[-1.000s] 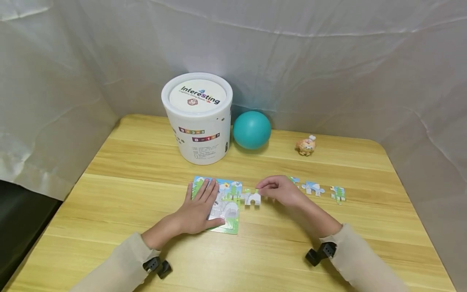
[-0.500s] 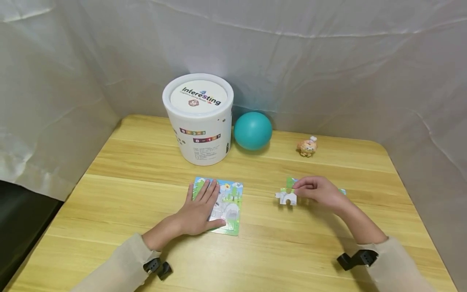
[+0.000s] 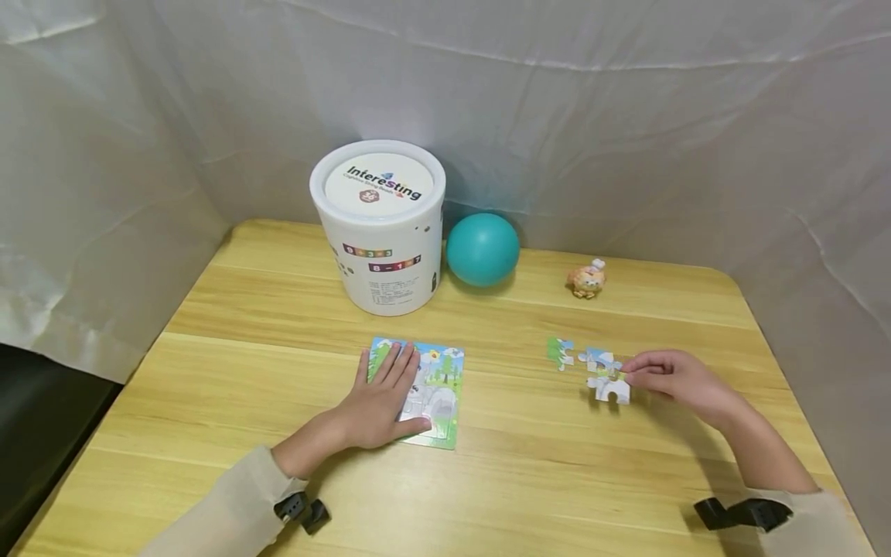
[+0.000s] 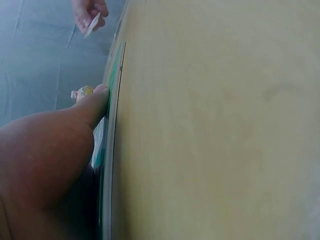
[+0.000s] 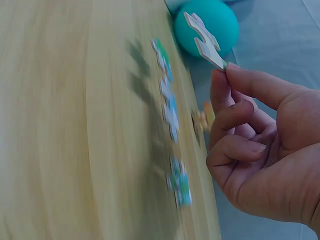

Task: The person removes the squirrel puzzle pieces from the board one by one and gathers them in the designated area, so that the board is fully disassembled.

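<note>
Jigsaw board (image 3: 444,379): lies flat on the bench (image 3: 529,487), left of the middle and well in from the left edge, printed with green trees, blue sky and a grey-white figure. Left grip (image 3: 376,396): rests on the board, released, with straight fingers spread across its left part and thumb pointing toward its near right corner. Farther back, close to the far edge: a white bucket (image 3: 379,247), upright, lidded, lettered "Interesting" on top. Just right of that, near the same edge: a teal ball (image 3: 483,250). Next, right of the middle: a green and blue loose piece (image 3: 559,352), flat on the bench. Behind and slightly right, toward the far right corner: a small orange figurine (image 3: 587,280). Then a blue and white loose piece (image 3: 599,358), flat, partly covered in the head view. Held piece (image 3: 603,387), mostly white: raised clear of the bench, tilted, well in from the right edge. Farther along toward that edge, in the right wrist view: a third loose piece (image 5: 180,185), flat, somewhat blurred. Right grip (image 3: 678,383): grasps the held piece, pinching one corner between thumb and finger.
</note>
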The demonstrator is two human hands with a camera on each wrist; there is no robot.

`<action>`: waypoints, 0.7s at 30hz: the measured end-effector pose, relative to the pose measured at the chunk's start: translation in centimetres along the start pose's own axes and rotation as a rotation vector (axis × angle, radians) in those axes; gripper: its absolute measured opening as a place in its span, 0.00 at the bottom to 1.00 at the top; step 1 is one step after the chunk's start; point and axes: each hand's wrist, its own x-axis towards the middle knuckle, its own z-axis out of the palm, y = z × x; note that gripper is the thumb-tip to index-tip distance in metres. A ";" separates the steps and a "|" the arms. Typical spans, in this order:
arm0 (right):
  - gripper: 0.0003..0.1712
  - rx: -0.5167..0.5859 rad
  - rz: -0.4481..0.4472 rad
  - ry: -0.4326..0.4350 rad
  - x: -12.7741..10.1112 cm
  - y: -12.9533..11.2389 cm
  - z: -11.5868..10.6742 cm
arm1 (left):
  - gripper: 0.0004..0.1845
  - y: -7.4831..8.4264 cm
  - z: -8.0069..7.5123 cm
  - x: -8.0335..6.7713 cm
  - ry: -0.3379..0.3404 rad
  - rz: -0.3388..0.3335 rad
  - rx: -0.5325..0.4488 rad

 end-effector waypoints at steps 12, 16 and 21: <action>0.12 0.014 0.046 0.012 -3.1 4.2 -3.6 | 0.56 0.2 -0.5 0.1 -0.010 0.003 -0.002; 0.13 -0.006 0.049 0.006 -3.4 5.1 -3.9 | 0.56 -0.1 0.1 0.1 0.015 0.006 -0.012; 0.15 -0.036 0.074 -0.018 -3.5 5.9 -3.8 | 0.56 -0.3 0.4 0.0 0.027 0.011 -0.017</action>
